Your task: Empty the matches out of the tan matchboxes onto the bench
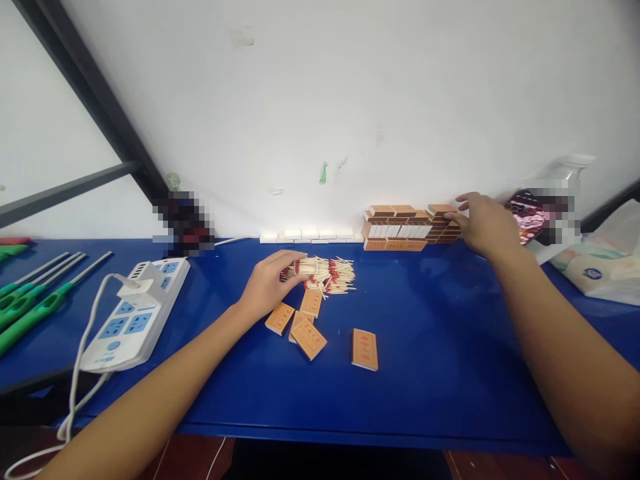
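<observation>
My left hand (pixel 270 283) curls round the left end of a pile of red-tipped matchsticks (pixel 327 275) on the blue table, thumb in front and fingers behind. At the right end of a stack of matchboxes (pixel 395 245) by the wall, my right hand (pixel 487 223) has its thumb and forefinger at the end of a top matchbox (pixel 440 209). Several loose matchboxes (pixel 309 339) lie below the pile, some overlapping. Another matchbox (pixel 365 349) lies apart to their right. White inner trays (pixel 310 236) line the wall behind the matches.
To the left, a white power strip (pixel 145 317) has a plug and cable in it. Green-handled lighters (pixel 45 308) lie beyond it. A tissue pack (pixel 600 267) and a clear bottle (pixel 573 170) stand at the right. A dark metal frame (pixel 90 87) rises at the left.
</observation>
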{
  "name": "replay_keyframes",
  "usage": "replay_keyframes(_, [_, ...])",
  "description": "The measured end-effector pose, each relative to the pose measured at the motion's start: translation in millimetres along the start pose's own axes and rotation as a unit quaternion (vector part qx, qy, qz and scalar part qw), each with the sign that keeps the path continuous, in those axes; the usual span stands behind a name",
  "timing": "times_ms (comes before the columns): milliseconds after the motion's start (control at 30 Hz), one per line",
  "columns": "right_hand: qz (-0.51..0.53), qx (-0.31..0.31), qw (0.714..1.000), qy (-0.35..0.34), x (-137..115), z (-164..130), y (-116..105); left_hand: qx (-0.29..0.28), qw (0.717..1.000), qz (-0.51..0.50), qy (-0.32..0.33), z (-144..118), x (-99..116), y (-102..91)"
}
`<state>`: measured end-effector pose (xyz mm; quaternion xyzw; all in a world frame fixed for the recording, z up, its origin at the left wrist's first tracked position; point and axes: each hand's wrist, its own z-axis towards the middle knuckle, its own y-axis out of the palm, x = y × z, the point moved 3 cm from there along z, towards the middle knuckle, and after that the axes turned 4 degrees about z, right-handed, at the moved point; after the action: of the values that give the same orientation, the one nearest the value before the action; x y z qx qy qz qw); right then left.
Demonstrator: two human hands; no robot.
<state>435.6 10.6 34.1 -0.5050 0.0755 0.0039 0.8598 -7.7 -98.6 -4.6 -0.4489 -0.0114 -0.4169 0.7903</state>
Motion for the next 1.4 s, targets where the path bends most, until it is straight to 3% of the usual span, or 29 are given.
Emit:
replay_keyframes(133, [-0.042, 0.068, 0.997, 0.015, -17.4, -13.0, -23.0, 0.000, 1.000, -0.001, 0.004, 0.2, -1.1, 0.5])
replay_keyframes(200, [-0.001, 0.121, 0.993, 0.001, -39.5, -24.7, -37.2, 0.003, 1.000, -0.003, 0.004, 0.5, -1.9, 0.5])
replay_keyframes(267, [0.095, 0.134, 0.986, -0.032, -70.6, -39.5, -43.7, 0.005, 1.000, -0.006, 0.001, 0.6, -2.1, 0.6])
replay_keyframes(333, [0.238, 0.047, 0.967, -0.073, -107.8, -55.5, -36.7, 0.006, 1.000, -0.007, -0.003, 0.8, -1.5, 0.9])
replay_keyframes(400, [0.361, -0.104, 0.918, -0.126, -147.5, -72.7, -20.3, 0.010, 1.000, -0.007, -0.004, 1.2, -0.1, 0.6])
replay_keyframes(467, [0.419, -0.196, 0.873, -0.155, -179.9, -87.1, -4.9, 0.017, 1.000, -0.005, -0.003, 2.4, 1.0, -1.2])
replay_keyframes(533, [0.456, -0.238, 0.842, -0.163, -203.2, -95.2, 6.2, 0.023, 1.000, 0.000, 0.004, 4.6, 0.5, -5.2])
replay_keyframes(633, [0.484, -0.248, 0.822, -0.169, -226.7, -96.8, 14.6, 0.030, 1.000, 0.005, 0.003, 9.3, -6.7, -14.2])
replay_keyframes(800, [0.509, -0.242, 0.807, -0.176, -252.8, -90.3, 24.4, 0.038, 0.998, -0.036, -0.041, 12.7, -26.4, -23.8])
replay_keyframes(1000, [0.526, -0.274, 0.788, -0.165, -261.0, -87.7, 37.8, 0.013, 0.992, -0.098, -0.082, 9.4, -34.6, -16.7])
replay_keyframes(1400, [0.416, -0.245, 0.858, -0.174, -264.3, -91.7, 35.9, -0.046, 0.994, -0.010, -0.096, 13.1, -41.5, -15.8])
